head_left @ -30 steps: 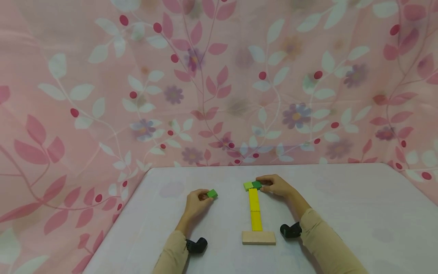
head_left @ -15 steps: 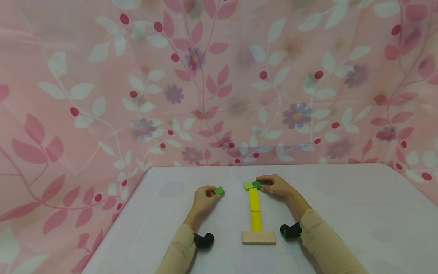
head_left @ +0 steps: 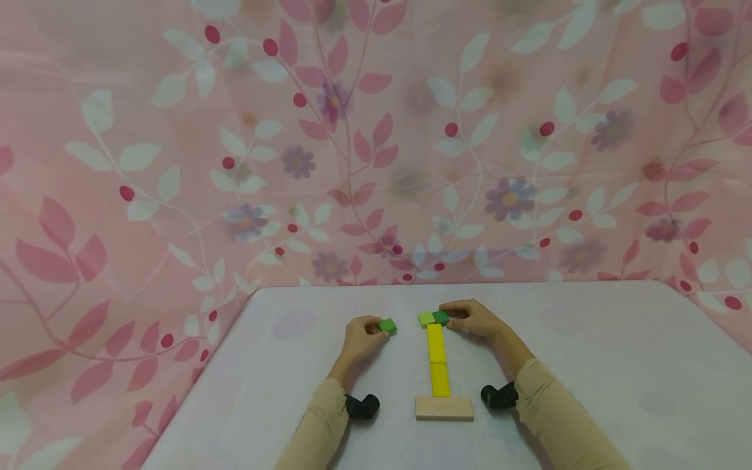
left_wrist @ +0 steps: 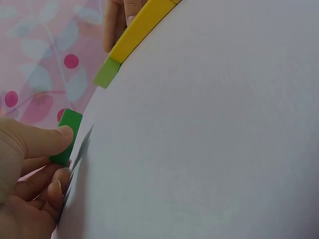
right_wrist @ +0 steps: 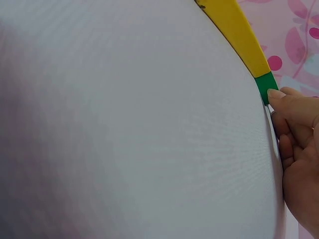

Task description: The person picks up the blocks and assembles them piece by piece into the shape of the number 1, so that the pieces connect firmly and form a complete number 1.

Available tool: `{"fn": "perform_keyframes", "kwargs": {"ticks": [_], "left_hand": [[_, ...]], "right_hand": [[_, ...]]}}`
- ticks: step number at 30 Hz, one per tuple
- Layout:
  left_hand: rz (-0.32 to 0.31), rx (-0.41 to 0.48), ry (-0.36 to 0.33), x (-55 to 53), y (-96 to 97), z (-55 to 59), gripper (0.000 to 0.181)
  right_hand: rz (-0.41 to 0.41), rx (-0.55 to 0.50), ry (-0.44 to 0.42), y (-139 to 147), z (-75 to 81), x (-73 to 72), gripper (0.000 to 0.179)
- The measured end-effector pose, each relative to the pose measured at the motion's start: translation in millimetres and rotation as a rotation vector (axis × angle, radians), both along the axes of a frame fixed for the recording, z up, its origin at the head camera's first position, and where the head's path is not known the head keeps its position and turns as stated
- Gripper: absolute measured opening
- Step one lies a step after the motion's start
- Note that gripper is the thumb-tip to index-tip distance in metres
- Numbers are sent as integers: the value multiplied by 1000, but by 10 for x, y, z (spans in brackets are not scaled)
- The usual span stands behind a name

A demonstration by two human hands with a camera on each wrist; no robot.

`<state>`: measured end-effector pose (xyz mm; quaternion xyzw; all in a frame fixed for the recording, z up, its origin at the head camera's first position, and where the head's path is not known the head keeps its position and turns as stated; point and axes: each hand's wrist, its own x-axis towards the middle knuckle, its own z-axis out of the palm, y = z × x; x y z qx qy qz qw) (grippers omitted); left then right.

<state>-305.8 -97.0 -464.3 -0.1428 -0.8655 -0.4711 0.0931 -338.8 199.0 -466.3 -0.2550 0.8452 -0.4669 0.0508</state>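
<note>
My left hand point(head_left: 361, 339) pinches a green block point(head_left: 388, 327) between thumb and fingers, left of the block row; in the left wrist view the green block point(left_wrist: 70, 134) is clear of the tabletop. At the far end of the row, a light green block point(head_left: 426, 319) sits against a dark green block point(head_left: 440, 318). My right hand point(head_left: 478, 318) holds that dark green block by its right side, thumb on it in the right wrist view. Two yellow blocks point(head_left: 437, 343) run end to end toward me, down to a plain wooden block point(head_left: 444, 408) lying crosswise.
The blocks lie on a white-covered table point(head_left: 587, 359). A pink floral cloth point(head_left: 376, 143) hangs behind its far edge. Black wrist devices point(head_left: 363, 407) are strapped at both sleeves, the right device point(head_left: 499, 395) close to the yellow blocks.
My left hand has moved right with the green block, closer to the light green block. My right hand and the row of blocks have stayed in place.
</note>
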Motion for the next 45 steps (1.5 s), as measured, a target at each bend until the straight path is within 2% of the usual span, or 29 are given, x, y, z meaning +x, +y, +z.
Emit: {"fn": "perform_keyframes", "kwargs": {"ticks": [6,13,23,25,28,34,45], "left_hand": [[-25,-27,23,-42,97,-6,27],[-26,-74,27,-77,203,4,29],[-21,-123,-20,-96,334,31,28],[-18,-128,-30,-99,353,31,28],[-19,-140,-30,-106,370,24,28],[-28,-158,-39,-114,401,31,29],[-43,-188,-65,-150,443,59,29]], "right_hand": [[-6,4,0,-7,13,12,42],[-14,15,6,-26,24,46,42],[-20,3,4,-37,32,50,42],[-22,11,5,-64,103,106,41],[-17,17,10,-72,115,116,40],[-13,19,3,-34,18,37,42],[-20,-8,-4,-49,51,61,41]]}}
